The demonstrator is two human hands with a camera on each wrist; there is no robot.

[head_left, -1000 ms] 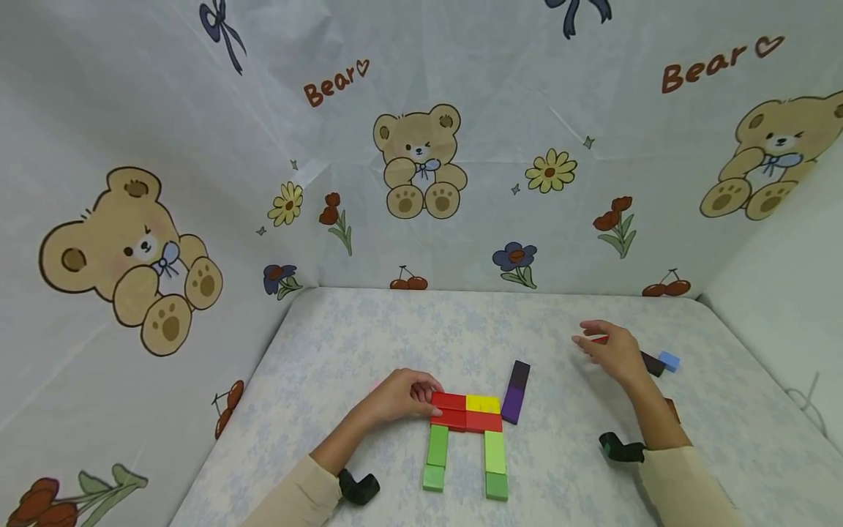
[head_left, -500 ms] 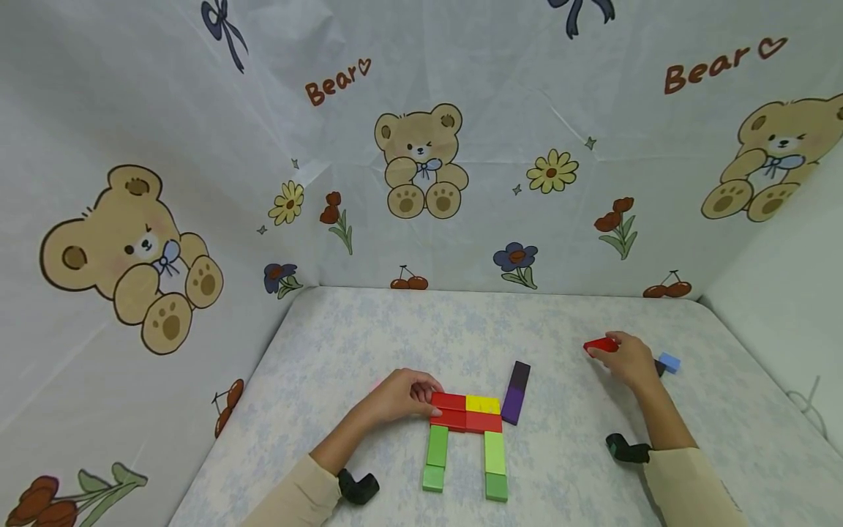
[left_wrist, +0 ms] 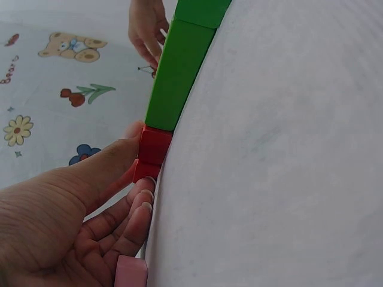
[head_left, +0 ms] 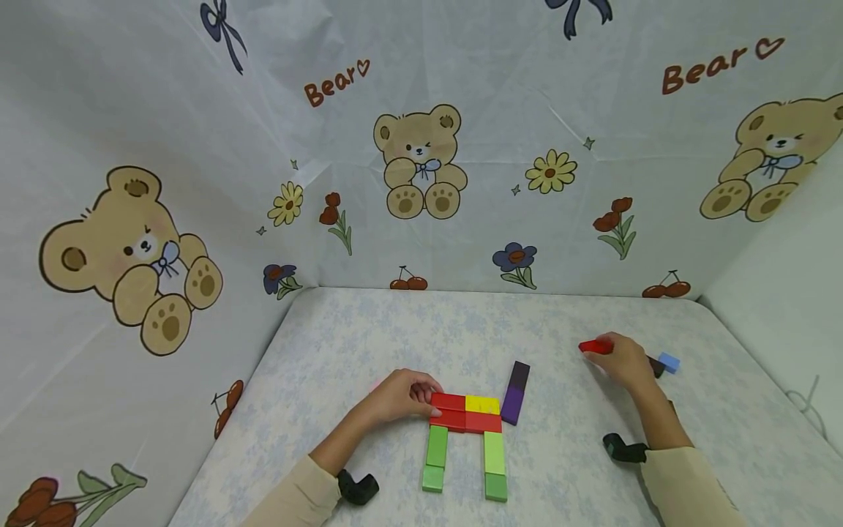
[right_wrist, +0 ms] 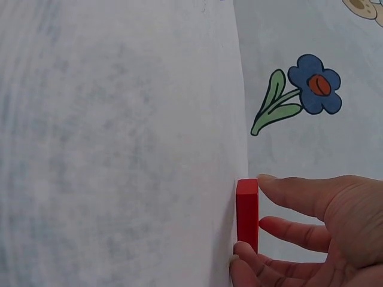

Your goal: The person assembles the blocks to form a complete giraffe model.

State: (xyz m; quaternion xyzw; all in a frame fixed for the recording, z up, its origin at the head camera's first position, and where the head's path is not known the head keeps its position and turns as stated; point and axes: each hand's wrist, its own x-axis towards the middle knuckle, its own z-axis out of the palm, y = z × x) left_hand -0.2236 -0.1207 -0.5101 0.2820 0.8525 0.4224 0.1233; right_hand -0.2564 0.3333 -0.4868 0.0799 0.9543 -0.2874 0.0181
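Observation:
My left hand [head_left: 398,395] pinches the left end of the stacked rows of red blocks [head_left: 449,419], thumb on the near side, fingers on the far side. A yellow block [head_left: 483,404] continues the upper row. Two green legs hang below: green blocks [head_left: 437,446] at left and a light green block [head_left: 495,452] over a darker one at right. Off to the right, my right hand [head_left: 624,360] holds a red block [head_left: 596,346] by thumb and fingers, low over the table. In the right wrist view that red block [right_wrist: 247,212] stands on edge between thumb and fingertips.
A purple block [head_left: 513,405] and a black block [head_left: 520,375] form a slanted strip touching the yellow one's right side. Beyond my right wrist lie a dark block [head_left: 656,366] and a blue block [head_left: 668,361]. A pink block [left_wrist: 130,272] sits beside my left fingers.
My right hand has drawn slightly back and now shows the red block in its fingers, which was mostly hidden a second ago. My left hand and the joined blocks have stayed still.

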